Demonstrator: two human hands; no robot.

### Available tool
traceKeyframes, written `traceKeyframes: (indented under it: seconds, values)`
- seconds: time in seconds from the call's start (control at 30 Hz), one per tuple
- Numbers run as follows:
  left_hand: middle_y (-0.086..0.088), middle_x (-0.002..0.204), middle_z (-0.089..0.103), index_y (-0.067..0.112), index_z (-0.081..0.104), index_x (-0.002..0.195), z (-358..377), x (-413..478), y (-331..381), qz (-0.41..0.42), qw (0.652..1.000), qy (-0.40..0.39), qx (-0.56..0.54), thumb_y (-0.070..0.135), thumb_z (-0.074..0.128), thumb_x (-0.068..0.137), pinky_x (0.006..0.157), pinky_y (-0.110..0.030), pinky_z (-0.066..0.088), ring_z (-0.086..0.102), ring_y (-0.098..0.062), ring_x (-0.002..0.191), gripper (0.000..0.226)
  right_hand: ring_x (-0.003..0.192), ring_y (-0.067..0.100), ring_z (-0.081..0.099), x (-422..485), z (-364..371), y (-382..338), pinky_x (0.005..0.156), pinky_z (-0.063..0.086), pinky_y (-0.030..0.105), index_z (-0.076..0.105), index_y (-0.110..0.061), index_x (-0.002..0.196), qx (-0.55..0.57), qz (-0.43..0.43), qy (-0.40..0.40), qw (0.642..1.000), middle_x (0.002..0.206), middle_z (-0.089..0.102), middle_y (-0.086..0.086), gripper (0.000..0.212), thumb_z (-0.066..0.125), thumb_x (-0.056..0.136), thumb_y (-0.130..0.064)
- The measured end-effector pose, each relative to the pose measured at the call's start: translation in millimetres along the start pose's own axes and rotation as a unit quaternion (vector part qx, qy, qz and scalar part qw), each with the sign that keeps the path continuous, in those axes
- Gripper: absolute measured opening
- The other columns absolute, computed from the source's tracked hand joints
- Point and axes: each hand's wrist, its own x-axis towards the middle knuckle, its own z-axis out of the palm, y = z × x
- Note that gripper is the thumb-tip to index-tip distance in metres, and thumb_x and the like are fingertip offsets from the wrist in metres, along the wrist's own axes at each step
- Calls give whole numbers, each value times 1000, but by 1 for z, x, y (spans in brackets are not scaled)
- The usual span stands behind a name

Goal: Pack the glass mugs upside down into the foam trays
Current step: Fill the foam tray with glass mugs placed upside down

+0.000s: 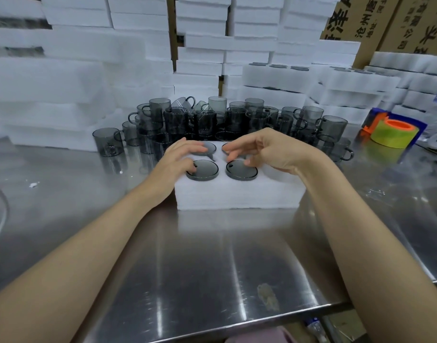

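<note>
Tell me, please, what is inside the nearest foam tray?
Four glass mugs sit upside down in the foam tray, only their dark bases showing. The left hand rests across the left pair. The right hand covers the tray's right end, so its contents are hidden.

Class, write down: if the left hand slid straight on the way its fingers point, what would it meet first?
Probably the loose mugs standing just behind the foam tray; the left hand now lies over the far-left packed mug. Depth is uncertain.

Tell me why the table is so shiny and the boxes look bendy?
Head view: light glares in white streaks off the steel table; the wide-angle lens curves the foam stacks and cardboard boxes near the edges.
</note>
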Motion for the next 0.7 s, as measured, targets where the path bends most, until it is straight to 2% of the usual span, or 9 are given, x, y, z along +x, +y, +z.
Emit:
traceKeyframes:
  seconds: [0.13,0.2,0.3,0.33,0.4,0.47,0.53,0.6,0.7]
  values:
    - [5,136,52,15,64,110,1,0,0,0,1000,2,3,15,44,61,119,-42,16,20,-7,142,53,105,6,65,-4,3,2,96,47,19,68,-24,104,2,-11,11,1000,91,74,-5,59,49,79,26]
    - [9,134,52,17,64,110,0,0,0,-3,1000,1,0,15,43,61,118,-45,18,20,-6,142,53,100,7,67,-6,7,2,87,50,16,69,-21,103,24,-21,41,999,90,74,-3,55,48,79,25]
    - [13,131,53,19,64,107,-1,1,0,-6,1000,-3,-6,15,43,62,118,-46,19,21,-6,142,50,78,12,69,-6,11,4,74,56,23,71,-13,90,92,-43,220,970,78,71,1,44,44,79,20]
    - [14,130,53,20,64,106,-1,1,-1,-5,1000,-5,-6,16,43,63,117,-47,20,21,-6,142,49,75,13,68,-6,10,6,75,57,28,71,-15,86,63,-46,302,950,79,69,-1,44,41,79,17]
    - [15,131,53,22,64,105,-1,0,-1,-3,1000,-7,-9,16,43,64,116,-49,21,20,-6,142,47,86,13,61,-5,2,11,82,53,35,69,-20,92,-97,-40,421,901,99,62,-7,45,39,79,11]
    - [13,132,53,23,64,105,0,0,0,-4,1000,-8,-9,16,42,64,116,-51,21,20,-6,143,47,102,11,52,-4,-7,20,88,47,32,62,-19,120,-223,-18,435,872,130,48,-8,53,38,81,9]
    - [12,134,53,23,65,105,-1,1,0,-7,1000,-6,-10,16,43,63,116,-52,22,20,-5,143,48,126,13,42,-3,-13,29,90,36,16,44,-15,141,-241,18,405,882,150,31,-4,64,37,84,11]
    - [12,134,53,24,65,104,-1,2,-2,-8,1000,-5,-14,16,43,62,116,-51,22,20,-5,142,48,138,16,31,-2,-16,37,89,24,4,36,-11,147,-229,31,385,893,154,27,2,65,37,86,13]
    - [15,133,53,26,66,103,-1,2,-3,-8,1000,-5,-14,15,44,62,116,-50,21,21,-4,142,48,128,20,41,0,-20,40,88,24,6,35,-8,147,-235,34,375,896,149,32,5,61,37,89,12]
